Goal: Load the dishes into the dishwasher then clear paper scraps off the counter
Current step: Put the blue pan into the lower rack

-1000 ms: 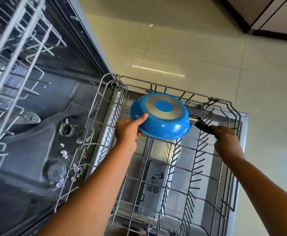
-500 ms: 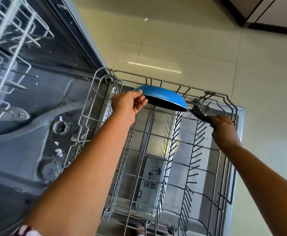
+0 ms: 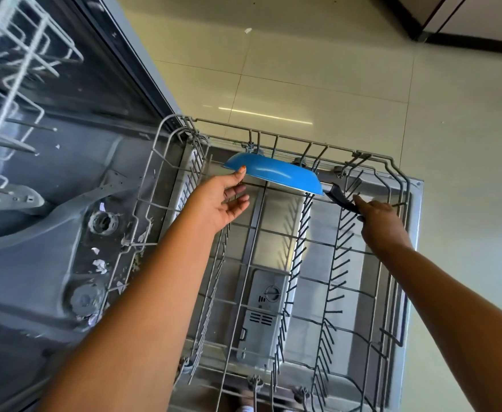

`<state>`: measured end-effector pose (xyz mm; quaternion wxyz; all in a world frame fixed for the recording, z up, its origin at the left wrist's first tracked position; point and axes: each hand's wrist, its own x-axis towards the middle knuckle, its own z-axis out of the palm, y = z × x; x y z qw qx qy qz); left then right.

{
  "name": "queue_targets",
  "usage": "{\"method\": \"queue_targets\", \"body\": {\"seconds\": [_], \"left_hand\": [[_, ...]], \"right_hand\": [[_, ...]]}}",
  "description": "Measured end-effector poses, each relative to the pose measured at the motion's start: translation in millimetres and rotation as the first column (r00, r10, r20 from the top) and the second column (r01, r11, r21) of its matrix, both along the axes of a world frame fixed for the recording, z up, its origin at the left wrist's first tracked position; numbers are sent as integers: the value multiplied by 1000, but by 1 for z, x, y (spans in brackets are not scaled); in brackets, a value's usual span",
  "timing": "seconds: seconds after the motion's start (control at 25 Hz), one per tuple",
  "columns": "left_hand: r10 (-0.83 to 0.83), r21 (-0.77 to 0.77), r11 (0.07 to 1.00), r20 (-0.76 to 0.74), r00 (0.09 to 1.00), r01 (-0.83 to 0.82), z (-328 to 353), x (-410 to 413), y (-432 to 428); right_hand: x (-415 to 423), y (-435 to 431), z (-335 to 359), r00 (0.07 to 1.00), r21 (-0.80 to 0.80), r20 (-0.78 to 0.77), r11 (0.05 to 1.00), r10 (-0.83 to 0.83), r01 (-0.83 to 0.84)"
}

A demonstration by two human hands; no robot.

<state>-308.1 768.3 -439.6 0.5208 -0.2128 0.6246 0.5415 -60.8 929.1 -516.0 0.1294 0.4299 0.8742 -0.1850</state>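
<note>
A blue frying pan (image 3: 276, 173) lies upside down at the far end of the pulled-out lower dishwasher rack (image 3: 392, 171). My left hand (image 3: 220, 200) is under its near rim with fingers relaxed, the thumb tip touching the rim. My right hand (image 3: 377, 215) grips the pan's black handle (image 3: 340, 197) at the right. The rest of the rack holds rows of dark tines and no other dishes.
The open dishwasher tub (image 3: 50, 218) is at the left, with a spray arm (image 3: 74, 203) and several white paper scraps (image 3: 99, 266) on its floor. The white upper rack (image 3: 12, 78) juts out at top left. Tiled floor (image 3: 333, 69) lies beyond the door.
The pan has gone from tilted and lifted to lying low and flat at the rack's far end. My left hand let go of its rim and opened. My right hand kept the handle.
</note>
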Motion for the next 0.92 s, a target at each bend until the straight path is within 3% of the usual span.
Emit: {"method": "queue_targets", "body": {"seconds": [0.32,0.4,0.48,0.56,0.68,0.8,0.92], "left_hand": [[86,64,995,-36,996,-83,0,18,-18],[41,23,999,-102,994,-38,10,28,-29],[-85,-110,992,-255,963,58,18,41,-45],[-280,-299,940,-408,869,162,27,54,-64],[-619,-548,766,-488,615,336,46,69,-90],[-769,-666,635,-497,402,391,81,87,-116],[-820,-727,571,-522,233,382,120,104,-143]], "right_hand": [[7,-31,10,1000,-28,-2,1000,0,0],[8,-49,26,1000,-51,-4,999,-18,18],[6,-71,48,1000,-59,-13,998,-21,20],[2,-97,75,1000,-78,-3,997,6,-6],[-3,-132,112,1000,-94,-1,995,23,-23],[-1,-162,156,1000,-95,-14,995,24,-25],[3,-189,203,999,-67,-35,997,42,-44]]}}
